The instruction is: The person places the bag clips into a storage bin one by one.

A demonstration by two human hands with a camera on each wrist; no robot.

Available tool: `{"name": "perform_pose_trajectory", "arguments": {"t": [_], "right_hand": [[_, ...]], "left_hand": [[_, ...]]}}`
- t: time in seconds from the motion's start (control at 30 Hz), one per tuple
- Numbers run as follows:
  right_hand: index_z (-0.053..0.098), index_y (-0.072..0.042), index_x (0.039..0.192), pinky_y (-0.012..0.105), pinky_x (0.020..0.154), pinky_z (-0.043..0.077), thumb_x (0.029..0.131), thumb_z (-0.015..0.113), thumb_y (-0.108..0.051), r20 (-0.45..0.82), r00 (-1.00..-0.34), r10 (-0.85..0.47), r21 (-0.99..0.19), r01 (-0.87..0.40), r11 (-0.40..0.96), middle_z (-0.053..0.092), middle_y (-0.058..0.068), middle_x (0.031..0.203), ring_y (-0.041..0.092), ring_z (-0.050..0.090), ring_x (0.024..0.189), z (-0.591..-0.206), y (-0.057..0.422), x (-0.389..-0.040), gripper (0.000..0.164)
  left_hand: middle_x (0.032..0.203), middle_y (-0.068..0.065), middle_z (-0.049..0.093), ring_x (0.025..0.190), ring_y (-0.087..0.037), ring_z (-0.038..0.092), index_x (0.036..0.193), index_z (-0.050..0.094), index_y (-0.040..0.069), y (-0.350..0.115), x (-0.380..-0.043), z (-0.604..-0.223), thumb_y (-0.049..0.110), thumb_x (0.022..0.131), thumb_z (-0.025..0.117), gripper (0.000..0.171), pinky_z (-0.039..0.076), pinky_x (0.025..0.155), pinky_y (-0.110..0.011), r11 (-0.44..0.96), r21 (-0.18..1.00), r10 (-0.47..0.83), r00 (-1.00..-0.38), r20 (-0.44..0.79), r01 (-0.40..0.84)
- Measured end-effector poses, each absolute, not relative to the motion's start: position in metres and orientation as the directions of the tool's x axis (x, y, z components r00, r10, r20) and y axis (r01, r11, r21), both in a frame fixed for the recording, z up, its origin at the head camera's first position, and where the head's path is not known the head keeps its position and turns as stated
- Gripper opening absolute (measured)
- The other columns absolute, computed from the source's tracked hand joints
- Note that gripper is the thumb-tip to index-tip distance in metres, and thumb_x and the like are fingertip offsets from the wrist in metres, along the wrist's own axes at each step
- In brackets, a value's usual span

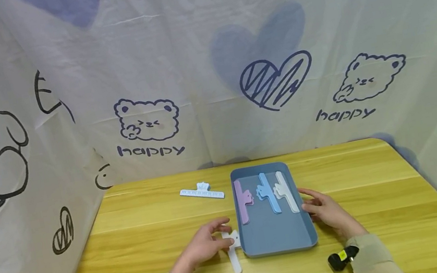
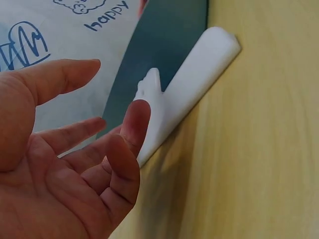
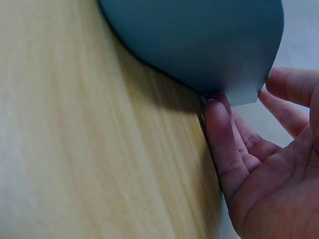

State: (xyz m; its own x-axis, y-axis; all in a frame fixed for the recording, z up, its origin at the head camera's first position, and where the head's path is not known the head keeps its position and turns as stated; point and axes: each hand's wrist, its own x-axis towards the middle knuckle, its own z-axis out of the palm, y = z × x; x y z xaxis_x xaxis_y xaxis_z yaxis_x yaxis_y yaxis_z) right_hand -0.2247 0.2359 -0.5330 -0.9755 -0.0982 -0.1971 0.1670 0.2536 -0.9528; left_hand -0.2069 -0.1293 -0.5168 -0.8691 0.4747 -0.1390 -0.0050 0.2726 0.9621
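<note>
A grey-blue tray lies on the table with a purple clip, a blue clip and a white clip inside it. Left of the tray, another white clip lies on the wood close to its wall. My left hand hovers at this clip with fingers loosely bent, holding nothing; in the left wrist view its fingertips overlap the clip's grip. On the other side, my right hand touches the tray's right wall with its fingertips, the thumb near the rim.
A pale blue clip with ruler-like marks lies behind the left hand, left of the tray's far end. The wooden table ends at a white printed curtain at the back, with more curtain along both sides.
</note>
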Motion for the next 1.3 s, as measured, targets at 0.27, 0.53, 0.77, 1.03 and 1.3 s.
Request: {"name": "perform_pose_trajectory", "arguments": {"t": [0.27,0.53,0.77,1.03,1.3], "right_hand": [[0.038,-0.004,0.150,0.035,0.074,0.053,0.100,0.054,-0.006,-0.198,-0.975,-0.103,-0.957,0.170,0.233,0.056,0.027,0.123,0.024,0.062,0.093,-0.532,0.236,-0.225,0.052],[0.039,-0.004,0.150,0.034,0.074,0.052,0.101,0.055,-0.007,-0.200,-0.974,-0.108,-0.956,0.170,0.238,0.056,0.027,0.122,0.025,0.062,0.095,-0.532,0.236,-0.225,0.052],[0.038,-0.005,0.150,0.034,0.074,0.053,0.101,0.055,-0.008,-0.202,-0.973,-0.114,-0.956,0.171,0.240,0.055,0.029,0.125,0.025,0.062,0.096,-0.531,0.236,-0.225,0.052],[0.037,-0.005,0.151,0.034,0.074,0.053,0.101,0.054,-0.008,-0.197,-0.973,-0.121,-0.957,0.164,0.238,0.053,0.031,0.127,0.025,0.062,0.096,-0.532,0.237,-0.225,0.053],[0.037,-0.003,0.150,0.033,0.072,0.054,0.101,0.054,-0.006,-0.178,-0.975,-0.136,-0.961,0.142,0.236,0.056,0.029,0.123,0.025,0.063,0.094,-0.532,0.237,-0.225,0.052]], "left_hand": [[0.121,-0.024,0.057,0.079,-0.030,0.066,0.140,0.042,-0.011,-0.136,-0.206,-0.517,0.004,0.088,0.070,0.061,0.055,0.066,-0.038,0.288,0.958,0.448,-0.885,-0.130,0.005],[0.118,-0.023,0.058,0.077,-0.032,0.066,0.138,0.045,-0.010,-0.155,-0.205,-0.519,0.005,0.090,0.068,0.056,0.047,0.053,-0.030,0.316,0.949,0.375,-0.916,-0.142,-0.018],[0.111,-0.020,0.060,0.076,-0.028,0.066,0.137,0.046,-0.008,-0.172,-0.202,-0.518,0.007,0.091,0.067,0.053,0.048,0.053,-0.030,0.321,0.945,0.339,-0.924,-0.176,-0.063],[0.102,-0.011,0.063,0.072,-0.026,0.064,0.134,0.052,-0.005,-0.175,-0.208,-0.513,0.009,0.093,0.067,0.047,0.047,0.055,-0.030,0.375,0.926,0.326,-0.930,-0.172,-0.040],[0.091,-0.009,0.063,0.063,-0.022,0.061,0.123,0.060,-0.007,-0.164,-0.220,-0.514,0.004,0.090,0.068,0.036,0.046,0.054,-0.031,0.391,0.920,0.363,-0.915,-0.179,-0.025]]}}
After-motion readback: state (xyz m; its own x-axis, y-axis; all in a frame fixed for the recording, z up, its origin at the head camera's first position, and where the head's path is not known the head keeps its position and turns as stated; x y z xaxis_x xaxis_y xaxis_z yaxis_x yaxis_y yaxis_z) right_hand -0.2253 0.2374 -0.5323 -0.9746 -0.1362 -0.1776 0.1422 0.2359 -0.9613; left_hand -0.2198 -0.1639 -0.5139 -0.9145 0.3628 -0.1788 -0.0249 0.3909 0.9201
